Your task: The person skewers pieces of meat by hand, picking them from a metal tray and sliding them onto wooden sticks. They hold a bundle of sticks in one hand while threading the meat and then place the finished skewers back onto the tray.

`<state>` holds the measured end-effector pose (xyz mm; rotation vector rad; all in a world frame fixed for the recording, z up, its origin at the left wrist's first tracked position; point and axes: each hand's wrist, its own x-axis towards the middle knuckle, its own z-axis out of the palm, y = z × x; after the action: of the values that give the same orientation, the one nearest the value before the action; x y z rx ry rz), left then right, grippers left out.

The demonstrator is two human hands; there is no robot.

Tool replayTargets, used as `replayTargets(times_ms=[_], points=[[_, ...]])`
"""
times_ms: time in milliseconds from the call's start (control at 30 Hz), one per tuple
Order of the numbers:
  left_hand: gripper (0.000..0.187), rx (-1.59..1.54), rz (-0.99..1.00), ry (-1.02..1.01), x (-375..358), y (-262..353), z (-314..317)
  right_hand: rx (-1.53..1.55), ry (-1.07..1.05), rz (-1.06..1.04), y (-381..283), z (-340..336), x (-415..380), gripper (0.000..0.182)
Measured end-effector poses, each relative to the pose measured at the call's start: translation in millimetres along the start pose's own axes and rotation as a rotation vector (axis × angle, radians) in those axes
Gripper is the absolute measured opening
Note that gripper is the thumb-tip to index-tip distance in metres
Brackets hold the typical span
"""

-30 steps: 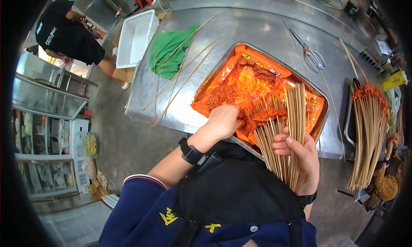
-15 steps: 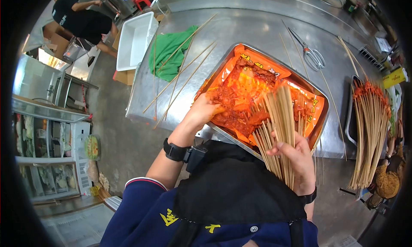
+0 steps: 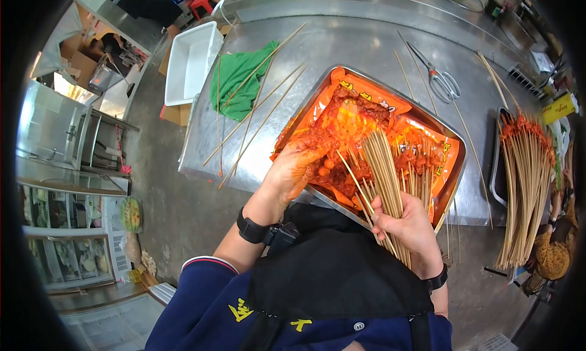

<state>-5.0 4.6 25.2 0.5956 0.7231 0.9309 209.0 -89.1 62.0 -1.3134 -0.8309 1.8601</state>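
My right hand (image 3: 408, 226) is wrapped round a bundle of bamboo skewers (image 3: 383, 162), their upper ends leaning over the tray. My left hand (image 3: 296, 168), its fingers smeared red, is curled in at the tray's left side, against the red-sauced meat (image 3: 342, 131). What its fingers hold is hidden by sauce. The metal tray (image 3: 458, 192) is lined with orange printed plastic bags (image 3: 366, 85). Loaded skewers (image 3: 421, 162) lie along the tray's right part, meat ends inward and bare sticks toward me.
Loose skewers (image 3: 262, 116) lie across a green cloth (image 3: 238, 82) at left, near a white bin (image 3: 190, 61). Scissors (image 3: 442, 82) rest behind the tray. Many loaded skewers (image 3: 526, 180) overhang a dark tray at right. Another person (image 3: 137, 3) stands at the far left.
My right hand has shifted left with the skewer bundle, whose tops now lean further left. My left hand has turned and curled, with more red sauce showing on its fingers.
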Motion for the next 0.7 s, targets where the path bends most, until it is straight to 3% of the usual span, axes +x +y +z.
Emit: replayTargets(times_ms=[367,467,533,700], points=[[0.024,0.011,-0.005,0.026,-3,-1,6,-0.021,-0.013,-0.007,3,-1,1,0.018],[0.031,0.003,0.006,-0.002,-3,-3,8,0.006,-0.011,-0.010,2,-1,2,0.017],[0.020,0.018,0.065,0.016,-5,-3,16,-0.018,0.015,0.002,1,1,1,0.016],[0.017,0.059,0.088,0.047,-12,-9,27,-0.006,0.021,0.004,1,3,1,0.015]])
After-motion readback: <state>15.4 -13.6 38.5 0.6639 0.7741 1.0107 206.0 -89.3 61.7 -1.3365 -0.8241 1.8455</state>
